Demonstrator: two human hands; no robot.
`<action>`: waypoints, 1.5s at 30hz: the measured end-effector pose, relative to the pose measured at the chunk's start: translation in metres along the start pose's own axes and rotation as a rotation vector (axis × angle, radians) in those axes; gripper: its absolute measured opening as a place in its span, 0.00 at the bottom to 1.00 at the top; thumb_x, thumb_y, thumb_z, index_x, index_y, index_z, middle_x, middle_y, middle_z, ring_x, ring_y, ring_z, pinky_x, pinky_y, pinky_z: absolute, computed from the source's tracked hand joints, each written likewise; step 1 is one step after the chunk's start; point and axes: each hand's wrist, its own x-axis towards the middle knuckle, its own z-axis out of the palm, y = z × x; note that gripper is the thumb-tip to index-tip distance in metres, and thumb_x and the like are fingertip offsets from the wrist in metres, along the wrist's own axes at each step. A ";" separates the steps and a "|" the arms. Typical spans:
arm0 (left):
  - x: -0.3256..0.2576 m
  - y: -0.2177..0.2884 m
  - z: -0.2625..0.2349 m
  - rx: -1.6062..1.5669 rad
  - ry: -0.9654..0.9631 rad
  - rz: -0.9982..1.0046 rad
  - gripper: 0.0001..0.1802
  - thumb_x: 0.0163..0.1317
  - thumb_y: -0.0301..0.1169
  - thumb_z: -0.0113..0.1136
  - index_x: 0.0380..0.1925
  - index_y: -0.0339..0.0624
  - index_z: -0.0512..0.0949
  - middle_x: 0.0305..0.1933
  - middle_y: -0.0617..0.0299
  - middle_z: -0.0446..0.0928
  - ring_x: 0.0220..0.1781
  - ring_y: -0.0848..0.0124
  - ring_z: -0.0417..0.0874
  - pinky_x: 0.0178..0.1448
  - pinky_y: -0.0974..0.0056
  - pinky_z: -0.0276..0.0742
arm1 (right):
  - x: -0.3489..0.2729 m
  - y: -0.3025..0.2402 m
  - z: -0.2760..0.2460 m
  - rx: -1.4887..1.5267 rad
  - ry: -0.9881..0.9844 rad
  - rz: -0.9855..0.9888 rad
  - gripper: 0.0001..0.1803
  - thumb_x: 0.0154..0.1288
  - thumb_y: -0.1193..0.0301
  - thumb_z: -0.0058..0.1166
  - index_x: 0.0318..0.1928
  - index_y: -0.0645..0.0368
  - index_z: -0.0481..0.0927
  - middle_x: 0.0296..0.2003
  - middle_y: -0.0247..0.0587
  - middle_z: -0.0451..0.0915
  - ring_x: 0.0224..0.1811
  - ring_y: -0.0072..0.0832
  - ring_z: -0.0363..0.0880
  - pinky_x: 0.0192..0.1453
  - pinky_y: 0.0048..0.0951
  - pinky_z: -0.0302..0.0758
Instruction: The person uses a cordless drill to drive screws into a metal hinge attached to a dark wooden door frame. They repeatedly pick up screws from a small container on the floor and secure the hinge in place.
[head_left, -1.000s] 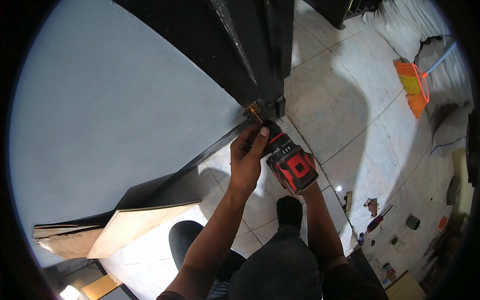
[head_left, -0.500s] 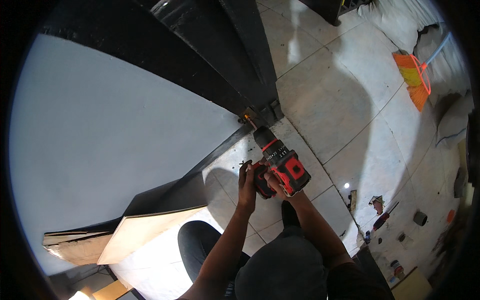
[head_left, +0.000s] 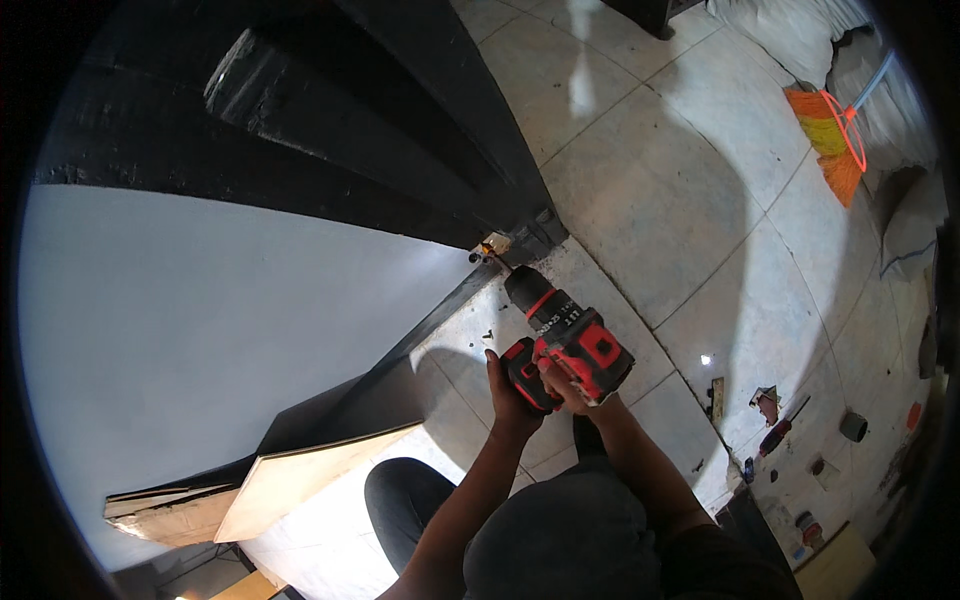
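My right hand (head_left: 566, 386) is wrapped round the grip of a red and black cordless drill (head_left: 580, 345). My left hand (head_left: 511, 405) is pressed against the drill's battery, its thumb pointing up beside it. The drill's nose points away from me, and its thin bit reaches a small bright yellowish spot (head_left: 490, 247) low on a black post (head_left: 540, 232). Whether the bit is inside a hole or only touching, I cannot tell. Beside that spot runs the lower edge of a pale grey panel (head_left: 250, 310) with a black border.
A thin wooden board (head_left: 310, 470) leans at the lower left. On the tiled floor to the right lie a screwdriver (head_left: 775, 437), a grey cylindrical piece (head_left: 853, 426) and several scraps. An orange and yellow broom (head_left: 828, 140) rests against white sacks (head_left: 785, 35) at the far right.
The drill and both hands appear slightly lower and to the right. The black post and pale panel have turned in view. My left hand's fingers have shifted lower against the battery.
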 end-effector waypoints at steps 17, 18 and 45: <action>-0.001 -0.014 -0.008 0.082 -0.053 0.032 0.50 0.65 0.76 0.30 0.73 0.51 0.61 0.73 0.54 0.67 0.73 0.53 0.68 0.75 0.46 0.64 | 0.006 0.000 -0.008 -0.045 0.190 -0.308 0.18 0.58 0.72 0.67 0.50 0.54 0.83 0.46 0.39 0.86 0.46 0.38 0.85 0.50 0.40 0.78; -0.003 -0.017 -0.006 0.092 -0.037 0.049 0.49 0.66 0.75 0.31 0.73 0.51 0.61 0.73 0.54 0.67 0.73 0.53 0.69 0.75 0.47 0.64 | 0.008 -0.006 -0.013 -0.025 0.172 -0.315 0.17 0.59 0.73 0.66 0.50 0.55 0.83 0.46 0.40 0.86 0.46 0.37 0.85 0.50 0.38 0.78; -0.041 0.068 0.069 1.185 -0.294 0.237 0.19 0.75 0.38 0.53 0.51 0.30 0.78 0.33 0.56 0.80 0.40 0.69 0.81 0.50 0.64 0.76 | 0.009 -0.066 -0.012 0.522 0.266 -0.081 0.09 0.68 0.76 0.60 0.46 0.64 0.79 0.28 0.36 0.81 0.21 0.20 0.80 0.23 0.23 0.76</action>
